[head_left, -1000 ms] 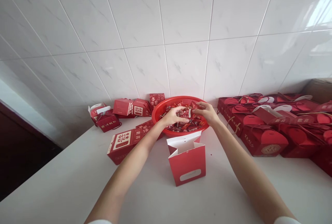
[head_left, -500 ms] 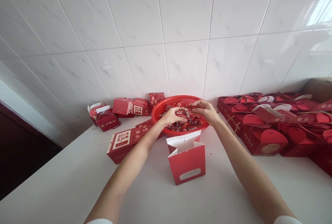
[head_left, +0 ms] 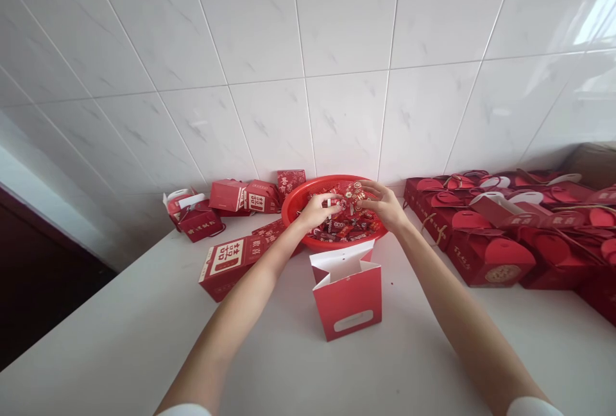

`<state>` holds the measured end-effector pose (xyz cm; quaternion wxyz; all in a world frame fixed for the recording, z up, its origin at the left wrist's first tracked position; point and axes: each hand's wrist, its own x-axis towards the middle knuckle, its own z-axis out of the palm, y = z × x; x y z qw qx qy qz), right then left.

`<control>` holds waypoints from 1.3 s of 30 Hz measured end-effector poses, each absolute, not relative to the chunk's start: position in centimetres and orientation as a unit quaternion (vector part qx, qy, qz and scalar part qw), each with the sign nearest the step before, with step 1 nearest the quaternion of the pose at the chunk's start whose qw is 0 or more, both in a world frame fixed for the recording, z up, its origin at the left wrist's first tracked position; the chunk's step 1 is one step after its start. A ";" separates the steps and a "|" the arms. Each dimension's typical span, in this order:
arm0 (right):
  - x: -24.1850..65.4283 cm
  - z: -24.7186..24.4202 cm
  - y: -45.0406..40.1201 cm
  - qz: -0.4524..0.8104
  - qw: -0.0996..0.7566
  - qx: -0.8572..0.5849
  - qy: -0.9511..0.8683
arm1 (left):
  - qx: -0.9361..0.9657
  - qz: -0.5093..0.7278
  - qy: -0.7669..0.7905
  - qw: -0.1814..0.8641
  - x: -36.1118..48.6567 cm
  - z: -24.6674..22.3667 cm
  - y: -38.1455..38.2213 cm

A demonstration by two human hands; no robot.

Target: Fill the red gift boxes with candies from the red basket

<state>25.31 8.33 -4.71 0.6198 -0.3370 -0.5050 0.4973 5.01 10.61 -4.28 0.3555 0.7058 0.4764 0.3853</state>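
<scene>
A red plastic basket [head_left: 294,217] full of small wrapped candies [head_left: 344,231] stands against the wall. Over its left part, my left hand [head_left: 319,210] has thumb and fingers closed on a few red-and-white candies. My right hand [head_left: 382,205] is above the basket's right side, its fingers curled round a red-and-gold wrapped candy [head_left: 356,196]. In front of the basket, a red paper box [head_left: 347,300] stands upright on the white table with its top open and its white inner side showing.
Many closed red gift boxes [head_left: 488,255] crowd the right side by the tiled wall. A printed red box [head_left: 231,265] lies left of the basket, with smaller red boxes [head_left: 199,220] behind it. The white table [head_left: 144,332] ends at the left.
Both hands have stayed over the basket. Candies now show raised between the fingers of my left hand and of my right hand, where before they were down among the candies.
</scene>
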 end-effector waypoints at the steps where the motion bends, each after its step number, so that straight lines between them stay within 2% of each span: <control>1: 25.3 -4.7 8.4 0.527 0.624 -0.326 -0.476 | 0.706 0.394 0.474 0.349 5.0 -4.3 10.7; 4: 25.4 -4.7 8.8 0.577 0.629 -0.301 -0.426 | 0.696 0.425 0.479 0.324 4.8 -4.4 11.0; 12: 25.7 -4.4 8.9 0.602 0.639 -0.299 -0.374 | 0.682 0.466 0.485 0.289 4.7 -5.1 12.3; 22: 25.2 -3.5 8.2 0.617 0.612 -0.331 -0.367 | 0.683 0.500 0.461 0.266 4.5 -5.5 12.9; 28: 24.6 -3.6 7.8 0.624 0.579 -0.353 -0.389 | 0.704 0.566 0.388 0.181 4.9 -4.7 12.1; 33: 24.3 -3.6 7.9 0.633 0.580 -0.343 -0.383 | 0.817 0.489 0.299 0.061 5.8 -4.7 11.2; 39: 24.3 -3.6 7.7 0.629 0.583 -0.321 -0.403 | 0.838 0.417 0.343 0.079 6.2 -4.2 10.1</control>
